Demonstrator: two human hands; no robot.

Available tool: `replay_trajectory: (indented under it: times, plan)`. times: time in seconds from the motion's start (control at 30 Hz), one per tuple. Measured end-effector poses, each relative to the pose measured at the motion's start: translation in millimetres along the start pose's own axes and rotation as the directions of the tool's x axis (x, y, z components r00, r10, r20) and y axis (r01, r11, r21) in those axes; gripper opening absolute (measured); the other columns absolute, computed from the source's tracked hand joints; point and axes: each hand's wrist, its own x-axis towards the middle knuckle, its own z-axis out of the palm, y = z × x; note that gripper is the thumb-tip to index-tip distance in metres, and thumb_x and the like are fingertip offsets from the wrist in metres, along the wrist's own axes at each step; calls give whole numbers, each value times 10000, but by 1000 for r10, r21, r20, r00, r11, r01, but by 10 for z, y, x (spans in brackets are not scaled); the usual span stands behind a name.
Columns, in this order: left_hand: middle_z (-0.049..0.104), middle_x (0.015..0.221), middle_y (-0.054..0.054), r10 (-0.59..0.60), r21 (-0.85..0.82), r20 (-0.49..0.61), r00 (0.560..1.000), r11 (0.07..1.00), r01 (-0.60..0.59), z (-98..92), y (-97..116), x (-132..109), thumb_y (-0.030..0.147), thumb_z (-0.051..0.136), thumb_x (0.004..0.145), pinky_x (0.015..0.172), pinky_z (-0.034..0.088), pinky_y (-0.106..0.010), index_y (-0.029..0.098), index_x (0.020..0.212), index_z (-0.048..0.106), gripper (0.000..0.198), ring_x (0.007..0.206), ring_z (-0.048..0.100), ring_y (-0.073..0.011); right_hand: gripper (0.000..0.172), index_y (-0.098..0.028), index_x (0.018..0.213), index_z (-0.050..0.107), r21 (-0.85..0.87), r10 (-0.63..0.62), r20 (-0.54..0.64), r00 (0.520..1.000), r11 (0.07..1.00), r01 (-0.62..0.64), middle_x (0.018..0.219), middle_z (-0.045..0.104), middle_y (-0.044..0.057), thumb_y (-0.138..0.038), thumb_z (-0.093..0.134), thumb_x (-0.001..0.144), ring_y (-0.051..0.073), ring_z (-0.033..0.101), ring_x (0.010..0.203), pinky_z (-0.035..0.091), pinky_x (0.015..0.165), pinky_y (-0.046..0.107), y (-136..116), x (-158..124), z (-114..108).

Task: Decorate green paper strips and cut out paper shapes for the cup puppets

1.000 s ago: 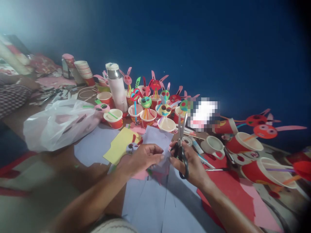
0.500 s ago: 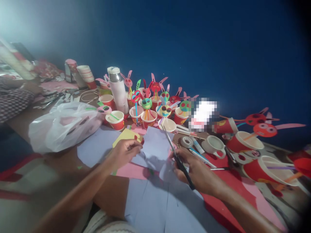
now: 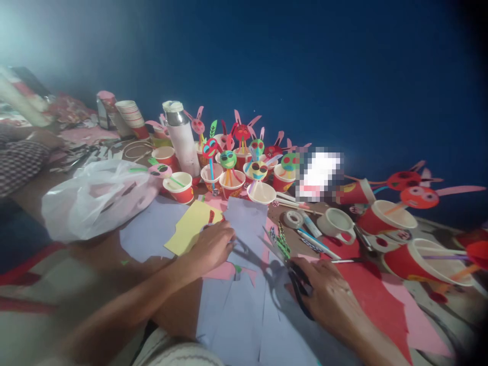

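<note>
My right hand [image 3: 324, 290] is closed on the black handles of a pair of scissors [image 3: 299, 295], low over the blue-grey paper. The blades point away and to the left, beside green and black patterned paper pieces [image 3: 282, 241]. My left hand [image 3: 215, 245] has its fingers curled together between a yellow paper sheet [image 3: 188, 231] and a blue-grey paper sheet [image 3: 247, 218]. Whatever its fingertips hold, if anything, is hidden. A small red cut-out [image 3: 211, 217] lies on the yellow sheet. Larger blue-grey paper [image 3: 232, 310] spreads nearest to me.
Red paper cups [image 3: 179, 188] with paper-faced figures line the wall side, near a white flask [image 3: 183, 142]. A plastic bag [image 3: 95, 198] lies left. Right stand a white mug [image 3: 335, 226], tape roll [image 3: 293, 219] and red paper [image 3: 375, 300]. Another person's checkered sleeve [image 3: 23, 160] shows far left.
The scissors in my right hand have come down and to the right. My left hand has shifted right and slightly down, uncovering more yellow paper. The green patterned pieces now show.
</note>
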Motion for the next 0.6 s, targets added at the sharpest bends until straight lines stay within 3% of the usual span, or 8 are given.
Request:
replay_trajectory:
  times: [0.13, 0.3, 0.4, 0.47, 0.6]
  plan:
    - [614, 824, -52, 35, -34, -50, 998, 999, -37, 1, -28, 14, 99, 513, 838, 759, 435, -326, 176, 696, 611, 189, 834, 601, -224, 397, -159, 1122, 626, -16, -1, -41, 999, 1000, 0, 851, 757, 100, -283, 701, 753, 300, 708, 758, 565, 718, 461, -6, 6, 5]
    - [645, 891, -17, -42, -168, -224, 974, 986, 4, -241, -111, -142, 213, 460, 916, 806, 455, -261, 189, 853, 577, 135, 854, 607, -157, 403, -182, 1191, 575, 101, 75, -78, 994, 993, -66, 877, 757, 86, -275, 590, 799, 261, 733, 765, 603, 615, 364, -21, -32, -70]
    - [650, 777, 4, -152, -323, -237, 960, 944, 69, -424, -259, -363, 319, 457, 917, 663, 475, -229, 191, 849, 567, 181, 697, 612, -139, 368, -194, 1194, 566, 128, -38, -129, 991, 990, 55, 992, 752, 109, -251, 533, 832, 248, 743, 811, 615, 631, 338, -99, -58, -86]
    - [677, 790, -1, -242, -446, -214, 946, 886, 126, -518, -408, -538, 373, 489, 895, 651, 482, -232, 195, 891, 577, 199, 718, 633, -153, 384, -200, 1220, 557, 143, -137, -143, 980, 977, 158, 1016, 743, 110, -248, 544, 839, 251, 737, 844, 616, 655, 339, -180, -86, -64]
    - [670, 721, 7, -439, -539, -188, 879, 794, 281, -611, -698, -869, 429, 552, 842, 644, 486, -237, 193, 886, 576, 242, 653, 617, -149, 519, -229, 1283, 544, 224, -294, -49, 954, 928, 298, 1006, 725, 73, -179, 628, 773, 255, 704, 856, 594, 697, 352, -380, -152, 2]
